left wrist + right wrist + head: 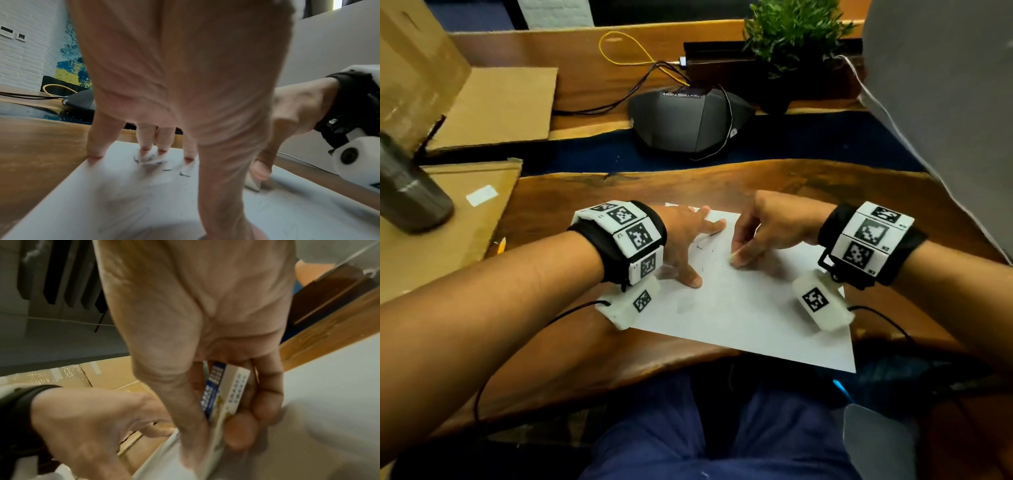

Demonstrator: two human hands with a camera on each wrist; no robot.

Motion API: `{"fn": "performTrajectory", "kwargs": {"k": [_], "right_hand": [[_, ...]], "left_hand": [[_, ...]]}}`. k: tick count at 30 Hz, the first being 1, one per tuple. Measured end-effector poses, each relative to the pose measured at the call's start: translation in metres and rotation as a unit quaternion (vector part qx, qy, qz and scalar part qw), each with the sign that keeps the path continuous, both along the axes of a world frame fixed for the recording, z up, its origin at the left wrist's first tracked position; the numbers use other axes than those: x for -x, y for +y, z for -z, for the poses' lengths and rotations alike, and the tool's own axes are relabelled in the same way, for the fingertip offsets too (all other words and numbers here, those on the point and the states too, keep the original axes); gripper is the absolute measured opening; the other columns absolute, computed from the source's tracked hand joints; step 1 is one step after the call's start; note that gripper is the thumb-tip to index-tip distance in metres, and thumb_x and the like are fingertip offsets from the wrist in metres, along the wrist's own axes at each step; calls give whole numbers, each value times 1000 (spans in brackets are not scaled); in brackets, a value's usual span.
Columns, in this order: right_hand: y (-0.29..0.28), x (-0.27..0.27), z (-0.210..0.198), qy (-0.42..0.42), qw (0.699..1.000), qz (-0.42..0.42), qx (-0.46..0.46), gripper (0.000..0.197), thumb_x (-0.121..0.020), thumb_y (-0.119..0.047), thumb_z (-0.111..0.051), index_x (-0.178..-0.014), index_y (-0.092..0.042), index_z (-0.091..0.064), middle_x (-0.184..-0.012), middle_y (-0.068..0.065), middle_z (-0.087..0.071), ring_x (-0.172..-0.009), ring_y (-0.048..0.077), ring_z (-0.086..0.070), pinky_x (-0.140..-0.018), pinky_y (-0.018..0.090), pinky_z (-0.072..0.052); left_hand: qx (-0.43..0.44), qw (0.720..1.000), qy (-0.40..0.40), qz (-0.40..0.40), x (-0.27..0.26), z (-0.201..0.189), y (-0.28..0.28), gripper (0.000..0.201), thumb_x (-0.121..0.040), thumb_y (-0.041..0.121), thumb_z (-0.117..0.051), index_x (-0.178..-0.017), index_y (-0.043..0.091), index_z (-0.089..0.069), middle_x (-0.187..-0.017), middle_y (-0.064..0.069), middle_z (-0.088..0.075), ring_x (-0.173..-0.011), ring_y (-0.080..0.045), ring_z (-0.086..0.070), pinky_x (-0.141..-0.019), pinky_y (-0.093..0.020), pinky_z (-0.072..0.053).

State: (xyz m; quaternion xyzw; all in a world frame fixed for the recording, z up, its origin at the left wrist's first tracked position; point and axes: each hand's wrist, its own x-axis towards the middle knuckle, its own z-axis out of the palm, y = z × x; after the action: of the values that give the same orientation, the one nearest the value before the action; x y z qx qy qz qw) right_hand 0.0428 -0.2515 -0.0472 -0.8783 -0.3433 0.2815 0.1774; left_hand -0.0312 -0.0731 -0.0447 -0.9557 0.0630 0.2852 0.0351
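Note:
A white sheet of paper [750, 308] with faint pencil marks lies on the wooden table [585, 192]. My left hand [688, 240] presses it flat, its straight fingers spread along the paper's far left part and the thumb lower down. My right hand [760, 236] pinches a white eraser [226, 394] in a blue and white sleeve between thumb and fingers; the eraser's tip [254, 183] touches the paper. Dark eraser crumbs [185, 173] lie beside my left fingertips [148, 149].
A dark conference speaker [688, 120] with cables sits beyond the paper, a potted plant [791, 34] behind it. Flat cardboard [448, 219] and a metal bottle [407, 192] are at the left, with a yellow pencil [500, 244] at the cardboard's edge. A grey chair back [945, 102] stands right.

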Motion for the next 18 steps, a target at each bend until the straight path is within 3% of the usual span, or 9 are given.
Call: {"fn": "performTrajectory", "kwargs": {"k": [3,5,7,10,13,15,18], "right_hand": [[3,-10,1,-12,994,97,-55,14,-72,-23,-91,-82,-19,-84,-80,-5,-78,-80,13,-73,-80,31,-62],[5,-9,3,-34,982,156,-99,13,-72,-21,-91,-81,-16,-83,-80,-1,-78,-83,20,-75,-74,30,-63],[4,0,5,-34,990,111,-78,12,-73,-24,-90,-80,-19,-82,-78,-4,-78,-78,14,-72,-63,23,-57],[3,20,1,27,1000,4,2,12,-73,-29,-89,-81,-23,-82,-78,-8,-78,-71,5,-68,-61,16,-49],[6,4,-1,6,997,72,-40,14,-72,-24,-90,-83,-19,-83,-81,-3,-79,-71,9,-69,-68,22,-58],[8,0,-1,-25,988,131,-81,13,-73,-22,-90,-82,-17,-83,-82,1,-79,-65,8,-66,-58,19,-55],[6,14,0,-46,998,35,-29,13,-73,-29,-90,-81,-22,-82,-78,-6,-77,-71,7,-68,-61,22,-55]], "left_hand": [[7,1000,0,-4,0,1,1,118,-72,56,-80,-156,43,2,-165,6,9,-152,-23,-3,-122,-47,-11],[7,1000,-1,-8,0,2,0,118,-71,56,-81,-155,44,1,-165,7,9,-152,-24,-3,-122,-47,-12],[9,1000,8,-10,1,0,1,121,-70,55,-82,-155,43,2,-165,7,10,-152,-23,-3,-122,-47,-12],[14,1000,21,-14,0,-2,1,129,-64,55,-86,-155,42,4,-165,7,14,-152,-21,0,-122,-47,-11],[20,999,26,-14,1,0,2,137,-56,56,-89,-155,42,5,-164,8,15,-152,-19,2,-122,-49,-12],[24,999,25,-19,4,1,0,139,-55,55,-90,-155,42,4,-164,8,16,-152,-19,3,-122,-49,-11],[23,999,26,-21,7,-2,-1,139,-56,54,-90,-155,41,6,-164,7,16,-152,-19,4,-122,-49,-11]]}}
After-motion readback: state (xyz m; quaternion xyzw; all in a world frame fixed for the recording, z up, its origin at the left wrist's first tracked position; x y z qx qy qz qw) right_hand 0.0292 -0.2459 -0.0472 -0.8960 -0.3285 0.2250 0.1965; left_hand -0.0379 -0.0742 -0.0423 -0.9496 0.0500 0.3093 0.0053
